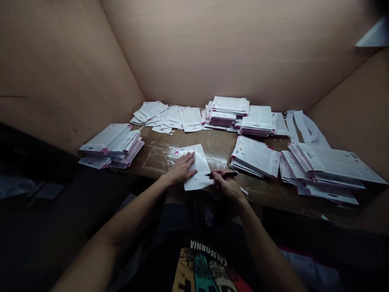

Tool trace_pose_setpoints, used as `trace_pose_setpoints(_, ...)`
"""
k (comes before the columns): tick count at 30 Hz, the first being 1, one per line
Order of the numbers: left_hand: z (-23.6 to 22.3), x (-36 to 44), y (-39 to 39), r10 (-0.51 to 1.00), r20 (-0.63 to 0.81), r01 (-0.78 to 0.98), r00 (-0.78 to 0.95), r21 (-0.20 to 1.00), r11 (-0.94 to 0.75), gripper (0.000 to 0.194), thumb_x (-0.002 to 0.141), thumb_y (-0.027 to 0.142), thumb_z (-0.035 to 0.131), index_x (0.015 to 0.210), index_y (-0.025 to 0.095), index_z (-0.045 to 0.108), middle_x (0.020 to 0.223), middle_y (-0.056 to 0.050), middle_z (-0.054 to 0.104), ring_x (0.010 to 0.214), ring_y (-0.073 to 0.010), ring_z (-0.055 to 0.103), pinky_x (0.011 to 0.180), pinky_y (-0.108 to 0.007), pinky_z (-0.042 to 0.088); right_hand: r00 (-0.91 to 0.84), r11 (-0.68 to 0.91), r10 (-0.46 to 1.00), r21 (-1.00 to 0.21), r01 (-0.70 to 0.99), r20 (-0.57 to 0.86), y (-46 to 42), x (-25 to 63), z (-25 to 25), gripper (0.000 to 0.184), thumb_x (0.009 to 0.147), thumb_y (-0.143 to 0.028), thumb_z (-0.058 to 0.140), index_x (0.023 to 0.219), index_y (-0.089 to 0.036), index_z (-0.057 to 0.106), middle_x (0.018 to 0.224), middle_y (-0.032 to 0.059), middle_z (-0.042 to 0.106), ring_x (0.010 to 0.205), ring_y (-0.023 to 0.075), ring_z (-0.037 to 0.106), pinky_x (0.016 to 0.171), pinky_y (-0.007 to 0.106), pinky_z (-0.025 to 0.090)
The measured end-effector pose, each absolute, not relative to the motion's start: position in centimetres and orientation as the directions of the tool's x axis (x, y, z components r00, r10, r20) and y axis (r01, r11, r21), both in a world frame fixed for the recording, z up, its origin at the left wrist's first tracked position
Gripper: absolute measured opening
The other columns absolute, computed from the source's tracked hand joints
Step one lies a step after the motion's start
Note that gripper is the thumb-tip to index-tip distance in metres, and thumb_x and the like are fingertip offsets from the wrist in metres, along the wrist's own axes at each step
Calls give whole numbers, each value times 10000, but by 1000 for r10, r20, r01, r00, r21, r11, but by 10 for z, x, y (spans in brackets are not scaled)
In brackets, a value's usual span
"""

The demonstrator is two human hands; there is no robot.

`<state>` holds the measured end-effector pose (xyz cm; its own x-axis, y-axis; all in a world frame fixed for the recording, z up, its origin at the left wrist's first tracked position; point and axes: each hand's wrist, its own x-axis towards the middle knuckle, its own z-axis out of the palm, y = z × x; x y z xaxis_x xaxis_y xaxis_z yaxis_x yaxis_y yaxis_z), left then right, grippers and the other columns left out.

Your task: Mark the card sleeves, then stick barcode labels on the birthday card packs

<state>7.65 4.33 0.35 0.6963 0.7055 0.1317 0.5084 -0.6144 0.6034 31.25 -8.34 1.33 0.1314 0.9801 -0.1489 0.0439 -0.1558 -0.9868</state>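
Note:
A white printed paper packet (200,164) lies at the front edge of the table, with small pink marks near its top left. My left hand (181,168) rests flat on its left side, fingers stretched out and holding nothing. In my right hand (226,184) is a slim, dark, pen-like tool (229,174), gripped near the packet's right edge. Its tip points left over the lower part of the packet, by a short dark mark or slot. Whether it is a pen or a cutter I cannot tell.
Stacks of similar pink-edged packets stand at the left (111,140), at the back (231,106) and at the right (331,162). Loose packets (152,111) lie at the back left. White strips (304,125) curl at the back right. Board walls (237,48) enclose the brown table (161,148).

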Motion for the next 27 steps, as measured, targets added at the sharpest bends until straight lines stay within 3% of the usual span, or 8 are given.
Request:
trace_pose_setpoints(4, -3, 74, 40, 662, 147, 537, 735, 470, -701, 496, 1002, 405, 583, 1479, 271, 593, 1657, -76, 436, 1596, -363, 232, 1290, -555, 175, 137, -158, 982, -968, 192, -133, -61, 305, -2, 383, 858, -583, 657, 910, -209, 719, 686, 23, 711, 533, 186, 586, 513, 307, 466)
trace_pose_setpoints(9, -5, 74, 39, 623, 127, 595, 772, 199, -779, 523, 1059, 463, 469, 1536, 259, 532, 1682, -82, 395, 1583, -381, 263, 1257, -555, 282, 141, -207, 972, -967, 146, -187, -53, 304, -6, 391, 831, -610, 680, 910, -227, 696, 728, 44, 746, 528, 212, 625, 441, 319, 474)
trace_pose_setpoints(14, -5, 75, 39, 634, 138, 609, 760, 187, -771, 517, 1049, 487, 490, 1528, 298, 538, 1679, -52, 403, 1588, -362, 259, 1254, -530, 302, 128, -232, 968, -961, 148, -214, -52, 300, 2, 374, 824, -587, 690, 894, -219, 698, 735, 53, 763, 577, 217, 661, 466, 302, 477)
trace_pose_setpoints(17, -5, 75, 39, 637, 141, 607, 758, 204, -768, 512, 1046, 477, 496, 1523, 298, 544, 1677, -53, 409, 1587, -361, 261, 1250, -532, 306, -20, -244, 968, -960, 137, -249, -52, 306, 6, 332, 806, -529, 730, 848, -201, 704, 729, 45, 755, 615, 201, 669, 539, 287, 498)
trace_pose_setpoints(21, -6, 75, 39, 641, 143, 608, 754, 220, -763, 511, 1044, 467, 500, 1523, 297, 547, 1678, -56, 406, 1585, -363, 268, 1254, -542, 301, -8, -220, 975, -974, 50, -221, -49, 316, 9, 317, 859, -498, 627, 758, -198, 625, 625, 7, 638, 563, 163, 584, 555, 272, 451)
trace_pose_setpoints(22, -7, 75, 39, 642, 146, 606, 753, 227, -762, 511, 1043, 469, 501, 1523, 300, 547, 1679, -55, 405, 1585, -360, 270, 1258, -542, 296, 22, -180, 984, -978, 106, -179, -48, 316, 10, 311, 888, -479, 583, 748, -202, 609, 633, 5, 621, 580, 161, 571, 579, 275, 450)
trace_pose_setpoints(24, -8, 75, 39, 642, 154, 603, 751, 235, -762, 513, 1041, 474, 503, 1522, 302, 548, 1680, -53, 403, 1586, -351, 269, 1267, -537, 282, 0, -62, 998, -924, 377, -67, -46, 312, 14, 275, 924, -410, 551, 759, -200, 614, 723, 24, 640, 678, 172, 577, 662, 284, 450)
trace_pose_setpoints(27, -9, 74, 38, 647, 146, 611, 748, 227, -758, 513, 1035, 444, 512, 1524, 292, 542, 1679, -48, 405, 1587, -336, 269, 1276, -523, 269, -144, 109, 990, -626, 772, -5, -43, 299, 18, 174, 945, -305, 576, 832, -196, 651, 906, 57, 681, 818, 188, 587, 740, 286, 408)
